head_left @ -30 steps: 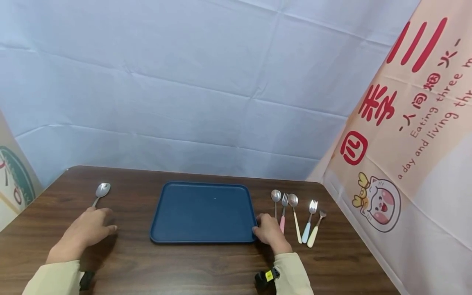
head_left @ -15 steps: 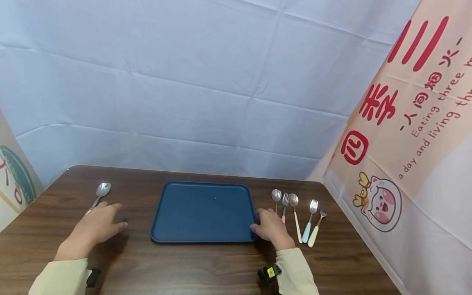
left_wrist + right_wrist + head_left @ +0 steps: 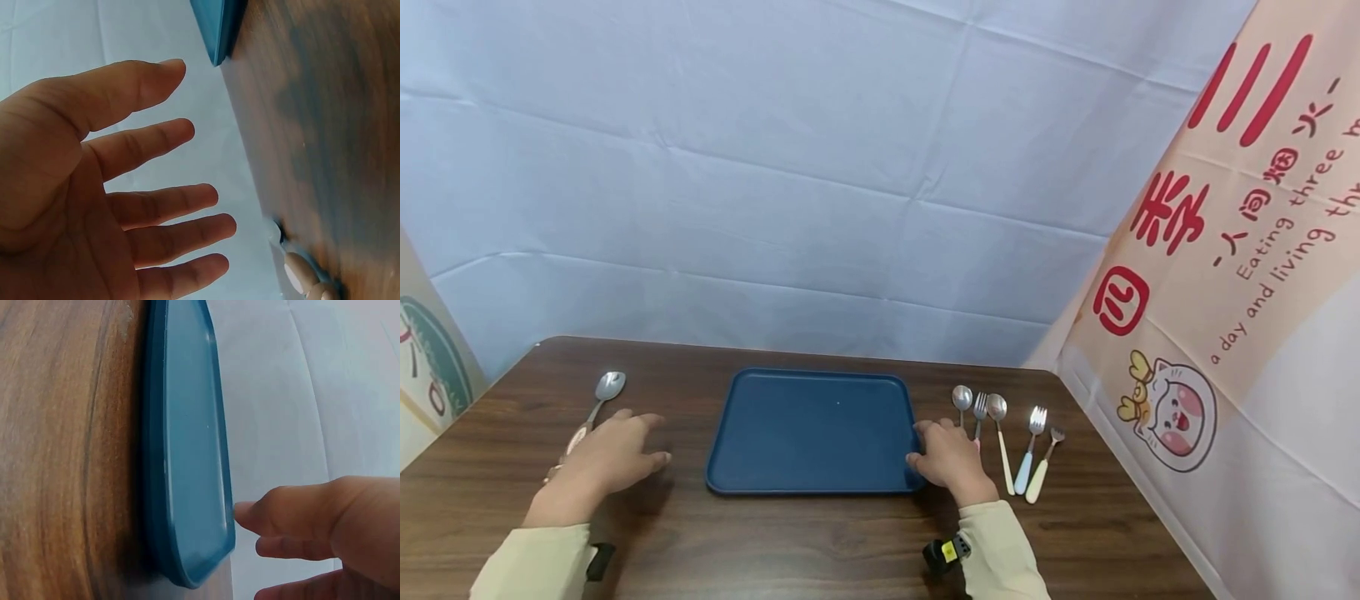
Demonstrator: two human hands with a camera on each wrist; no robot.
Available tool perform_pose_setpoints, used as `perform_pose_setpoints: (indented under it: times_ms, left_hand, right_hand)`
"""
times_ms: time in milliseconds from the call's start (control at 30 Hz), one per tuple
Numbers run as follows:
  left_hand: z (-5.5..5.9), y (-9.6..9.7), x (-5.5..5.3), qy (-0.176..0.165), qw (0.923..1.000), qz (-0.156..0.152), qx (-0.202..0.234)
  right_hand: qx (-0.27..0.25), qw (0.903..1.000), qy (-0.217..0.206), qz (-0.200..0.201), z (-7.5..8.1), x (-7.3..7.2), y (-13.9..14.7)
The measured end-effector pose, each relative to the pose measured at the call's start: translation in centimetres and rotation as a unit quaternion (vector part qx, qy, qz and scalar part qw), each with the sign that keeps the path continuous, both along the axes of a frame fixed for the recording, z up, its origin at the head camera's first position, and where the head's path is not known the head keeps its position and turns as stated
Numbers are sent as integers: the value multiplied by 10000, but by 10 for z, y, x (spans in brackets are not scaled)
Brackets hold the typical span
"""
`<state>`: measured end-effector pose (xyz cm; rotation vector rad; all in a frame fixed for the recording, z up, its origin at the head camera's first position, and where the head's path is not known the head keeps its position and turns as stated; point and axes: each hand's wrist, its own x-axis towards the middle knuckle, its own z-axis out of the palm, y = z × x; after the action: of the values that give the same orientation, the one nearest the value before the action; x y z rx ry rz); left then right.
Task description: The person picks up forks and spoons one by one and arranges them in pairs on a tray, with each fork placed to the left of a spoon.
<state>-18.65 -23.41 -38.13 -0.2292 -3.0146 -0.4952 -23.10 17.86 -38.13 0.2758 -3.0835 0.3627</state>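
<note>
– What has the left hand (image 3: pixel 613 454) done?
– It has come away from the spoon (image 3: pixel 611 386), across the table (image 3: pixel 820 542) toward the left edge of the tray (image 3: pixel 812 429). Its fingers are spread straighter than a second ago.
– And the spoon?
– More of its handle (image 3: pixel 578 435) shows now; the hand covered that before.
– The right hand (image 3: pixel 953 458)?
– Shifted slightly along the tray's right edge, toward the far corner, hiding more of the pink-handled fork (image 3: pixel 980 407).
</note>
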Motion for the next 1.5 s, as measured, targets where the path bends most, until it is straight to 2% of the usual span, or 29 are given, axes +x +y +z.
perform_pose_setpoints:
  times_ms: [200, 367, 500, 633, 1033, 1200, 1500]
  left_hand:
    - [-7, 7, -4, -154, 9995, -150, 249]
    - [-7, 19, -8, -356, 9986, -165, 354]
    - [-7, 30, -8, -760, 9958, 29, 511]
    - [-10, 41, -9, -884, 9939, 135, 650]
    - [-16, 55, -13, -800, 9926, 174, 902]
    - [-18, 57, -14, -783, 9936, 213, 789]
    - [-18, 59, -15, -628, 9962, 17, 611]
  right_hand:
    - [-59, 10000, 47, -39, -5, -1, 4]
    - [-82, 9999, 33, -93, -7, -2, 12]
    - [-93, 9998, -45, -195, -8, -3, 19]
    - [-127, 9996, -60, -257, -10, -3, 26]
    - [-200, 9989, 36, -425, -17, -7, 49]
    - [-272, 9983, 126, -491, -20, -10, 56]
    - [-449, 9966, 163, -665, -20, -13, 62]
